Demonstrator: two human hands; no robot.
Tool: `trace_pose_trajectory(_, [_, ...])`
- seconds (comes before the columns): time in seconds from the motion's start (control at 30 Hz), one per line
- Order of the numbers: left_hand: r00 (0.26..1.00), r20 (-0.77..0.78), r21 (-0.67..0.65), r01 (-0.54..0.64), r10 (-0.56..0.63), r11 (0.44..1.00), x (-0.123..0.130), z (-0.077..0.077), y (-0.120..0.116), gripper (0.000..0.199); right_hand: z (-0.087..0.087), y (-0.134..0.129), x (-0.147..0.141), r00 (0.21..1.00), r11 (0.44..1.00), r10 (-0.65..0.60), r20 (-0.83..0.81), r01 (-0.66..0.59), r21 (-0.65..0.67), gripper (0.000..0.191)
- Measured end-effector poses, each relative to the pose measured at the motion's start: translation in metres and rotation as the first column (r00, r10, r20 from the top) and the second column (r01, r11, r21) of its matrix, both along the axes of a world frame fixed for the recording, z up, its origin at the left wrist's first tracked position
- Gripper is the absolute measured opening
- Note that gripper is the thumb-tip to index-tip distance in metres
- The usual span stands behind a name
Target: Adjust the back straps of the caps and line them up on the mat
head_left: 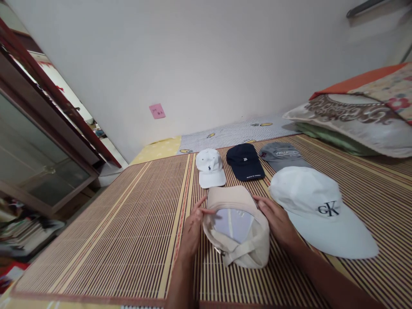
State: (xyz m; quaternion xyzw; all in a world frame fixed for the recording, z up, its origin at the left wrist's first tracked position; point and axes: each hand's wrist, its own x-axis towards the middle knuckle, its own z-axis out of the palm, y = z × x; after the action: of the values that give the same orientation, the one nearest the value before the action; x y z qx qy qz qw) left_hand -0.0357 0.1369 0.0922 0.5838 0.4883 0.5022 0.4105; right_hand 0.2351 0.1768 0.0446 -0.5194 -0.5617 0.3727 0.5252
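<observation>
A beige baseball cap (231, 195) is upside down over the striped mat, its brim pointing away from me and its pale lilac inside and back strap showing. My left hand (193, 223) grips it at the left edge near the brim, thumb over the rim. On the other side, my right hand (278, 219) holds the cap's right edge by the brim. Just beyond it sit a small white cap (210, 166) and a navy cap (244, 161). A grey cap (282, 153) lies farther right. To the right of my right hand rests a large white cap (318, 210) with "CK" lettering.
The striped bamboo mat (135, 231) covers the bed, with a checked cloth (222, 132) along the wall. Pillows (354, 124) are piled at the right. A pink note (157, 111) is on the wall. A glass-panelled door (41, 159) and stacked books (24, 236) are at the left.
</observation>
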Motion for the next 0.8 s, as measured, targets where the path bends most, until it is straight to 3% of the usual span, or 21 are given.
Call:
trace_pose_trajectory(0.13, [0.998, -0.070, 0.128, 0.007, 0.002, 0.992, 0.002, 0.008, -0.007, 0.058, 0.009, -0.008, -0.002, 1.000, 0.997, -0.002, 0.018, 0.001, 0.072, 0.050])
trace_pose_trajectory(0.23, [0.985, -0.167, 0.181, 0.065, -0.034, 0.981, 0.007, 0.015, -0.012, 0.043, 0.015, -0.015, -0.002, 0.998, 0.989, 0.004, 0.062, -0.014, 0.149, 0.047])
trace_pose_trajectory(0.4, [0.926, -0.340, 0.149, 0.223, -0.162, 0.963, 0.012, 0.032, -0.019, 0.025, 0.023, -0.029, -0.003, 0.978, 0.966, 0.153, 0.139, -0.178, 0.190, 0.041])
trace_pose_trajectory(0.53, [0.901, -0.392, 0.131, 0.252, -0.184, 0.959, 0.009, 0.041, -0.025, 0.032, 0.029, -0.038, -0.001, 0.927, 0.911, 0.223, 0.303, -0.309, 0.274, 0.034])
trace_pose_trajectory(0.7, [0.839, -0.517, 0.068, 0.237, -0.169, 0.969, 0.010, 0.038, -0.028, 0.054, 0.044, -0.048, 0.000, 0.840, 0.791, 0.256, 0.478, -0.466, 0.396, 0.023])
trace_pose_trajectory(0.8, [0.818, -0.554, 0.057, 0.222, -0.155, 0.973, 0.015, 0.036, -0.026, 0.047, 0.051, -0.052, -0.004, 0.797, 0.757, 0.241, 0.554, -0.512, 0.406, 0.017])
